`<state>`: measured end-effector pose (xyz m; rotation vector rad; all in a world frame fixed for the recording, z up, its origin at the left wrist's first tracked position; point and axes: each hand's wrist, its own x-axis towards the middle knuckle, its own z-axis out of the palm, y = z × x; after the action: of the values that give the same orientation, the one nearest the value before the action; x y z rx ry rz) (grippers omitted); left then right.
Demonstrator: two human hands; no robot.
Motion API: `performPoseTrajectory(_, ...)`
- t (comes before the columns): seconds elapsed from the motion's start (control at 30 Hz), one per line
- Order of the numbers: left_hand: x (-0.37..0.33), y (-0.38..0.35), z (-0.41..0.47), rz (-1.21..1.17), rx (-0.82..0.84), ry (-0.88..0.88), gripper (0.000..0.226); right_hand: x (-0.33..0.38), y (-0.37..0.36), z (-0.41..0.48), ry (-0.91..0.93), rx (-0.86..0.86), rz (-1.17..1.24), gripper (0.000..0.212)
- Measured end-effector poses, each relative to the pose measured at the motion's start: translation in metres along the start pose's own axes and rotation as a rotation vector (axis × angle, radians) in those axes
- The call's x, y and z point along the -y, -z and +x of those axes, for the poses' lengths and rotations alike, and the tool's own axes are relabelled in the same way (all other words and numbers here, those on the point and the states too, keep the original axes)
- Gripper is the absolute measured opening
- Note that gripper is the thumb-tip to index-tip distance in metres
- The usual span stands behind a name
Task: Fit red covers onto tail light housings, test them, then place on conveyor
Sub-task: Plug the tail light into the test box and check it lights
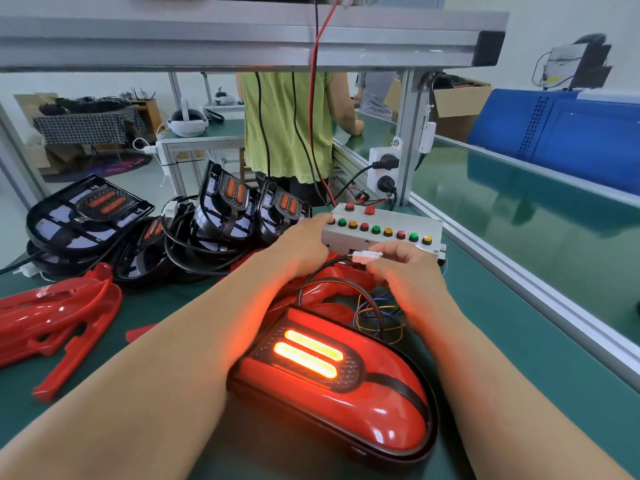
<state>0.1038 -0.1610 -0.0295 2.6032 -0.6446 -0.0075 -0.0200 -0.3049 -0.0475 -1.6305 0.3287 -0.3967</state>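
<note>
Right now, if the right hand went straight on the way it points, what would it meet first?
Most likely the front wall of the button box, just beyond the white connector that the right hand pinches. The gap between them is hard to judge.

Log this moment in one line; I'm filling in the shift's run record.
stage: test | left hand: touching end button on test box | right hand: pinching white connector | tail light: covered, lit

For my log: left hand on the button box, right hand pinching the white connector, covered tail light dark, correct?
No: the head view shows the tail light lit, both bars glowing. Left hand on button box, right hand pinching white connector: correct.
</note>
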Motion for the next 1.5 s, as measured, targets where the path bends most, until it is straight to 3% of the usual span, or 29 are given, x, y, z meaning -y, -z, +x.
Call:
performPoseTrajectory(0.2, 0.003, -0.005, 0.000, 0.041, -0.035, -0.029, 0.064, -0.001, -0.001, 0.001, 0.006, -0.001, 0.017, 0.022)
performPoseTrajectory(0.3, 0.004, -0.009, -0.003, 0.125, -0.175, -0.080, 0.062, -0.002, -0.001, 0.002, 0.017, -0.002, 0.017, 0.018)
performPoseTrajectory(0.4, -0.001, -0.010, -0.005, 0.211, -0.288, -0.243, 0.067, -0.002, -0.001, 0.003, 0.029, 0.003, 0.025, 0.018)
performPoseTrajectory(0.57, -0.007, -0.006, -0.006, 0.147, -0.136, -0.343, 0.090, -0.002, 0.001, 0.004, 0.021, 0.000, 0.029, 0.017)
performPoseTrajectory(0.77, -0.015, -0.002, -0.006, 0.149, -0.059, -0.335, 0.093, -0.002, -0.001, 0.004, 0.019, 0.004, 0.043, 0.015)
performPoseTrajectory(0.93, -0.021, 0.000, -0.005, 0.002, -0.038, -0.335, 0.081, -0.002, -0.001, 0.003, 0.024, 0.015, 0.054, 0.014)
performPoseTrajectory(1.1, -0.027, 0.004, -0.006, -0.115, 0.002, -0.296, 0.059, -0.002, -0.001, 0.003, 0.019, 0.038, 0.050, 0.027)
performPoseTrajectory(1.33, -0.048, 0.001, -0.003, 0.228, 0.073, -0.365, 0.053, -0.003, 0.007, 0.005, -0.049, 0.065, -0.022, 0.025)
performPoseTrajectory(1.5, -0.059, -0.002, 0.001, 0.442, 0.076, -0.426, 0.056, -0.004, 0.010, 0.006, -0.037, 0.122, -0.031, 0.036)
